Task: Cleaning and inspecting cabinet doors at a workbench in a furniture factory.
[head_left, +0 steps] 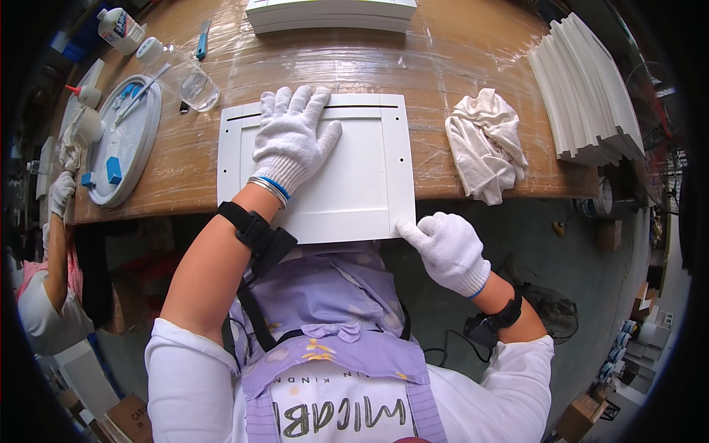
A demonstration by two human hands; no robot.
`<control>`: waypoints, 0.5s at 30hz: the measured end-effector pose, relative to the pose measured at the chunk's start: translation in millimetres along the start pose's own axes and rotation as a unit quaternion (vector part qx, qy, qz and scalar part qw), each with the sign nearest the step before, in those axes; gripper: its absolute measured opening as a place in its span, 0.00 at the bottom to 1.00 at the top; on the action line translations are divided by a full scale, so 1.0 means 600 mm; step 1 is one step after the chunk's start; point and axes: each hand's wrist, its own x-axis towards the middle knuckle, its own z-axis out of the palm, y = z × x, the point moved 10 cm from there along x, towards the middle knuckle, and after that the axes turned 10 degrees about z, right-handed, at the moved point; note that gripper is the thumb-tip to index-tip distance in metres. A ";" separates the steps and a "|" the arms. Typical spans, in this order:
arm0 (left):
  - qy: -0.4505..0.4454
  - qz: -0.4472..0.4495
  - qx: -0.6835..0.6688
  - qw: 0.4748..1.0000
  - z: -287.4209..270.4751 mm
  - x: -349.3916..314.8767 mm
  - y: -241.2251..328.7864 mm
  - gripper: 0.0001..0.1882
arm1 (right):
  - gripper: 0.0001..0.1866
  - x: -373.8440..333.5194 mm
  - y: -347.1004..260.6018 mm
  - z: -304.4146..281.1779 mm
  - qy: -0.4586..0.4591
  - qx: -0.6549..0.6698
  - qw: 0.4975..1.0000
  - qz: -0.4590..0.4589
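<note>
A white framed panel (pixel 347 170) lies face up at the table's near edge, its lower part jutting over the edge. It has a dark slot along its far side and small dark holes near both sides. My left hand (pixel 289 136), in a white knit glove, rests flat on the panel's upper left with fingers spread. At the near right corner is my gloved right hand (pixel 447 251), its thumb on the corner and its other fingers curled closed. The undersides of those fingers are hidden. A crumpled cream cloth (pixel 487 144) lies to the panel's right.
A stack of white boards (pixel 587 92) stands at the right; more white panels (pixel 330 16) lie at the far edge. A round white lid (pixel 151 125) holds blue blocks, near bottles and a clear cup (pixel 199 91). A blue-handled scraper (pixel 202 40) lies behind. Another person's gloved hand (pixel 62 193) is far left.
</note>
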 end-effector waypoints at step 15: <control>-0.095 0.082 -0.063 0.990 0.008 -0.058 0.045 0.33 | 0.10 0.058 0.100 0.075 0.079 0.550 0.750 0.359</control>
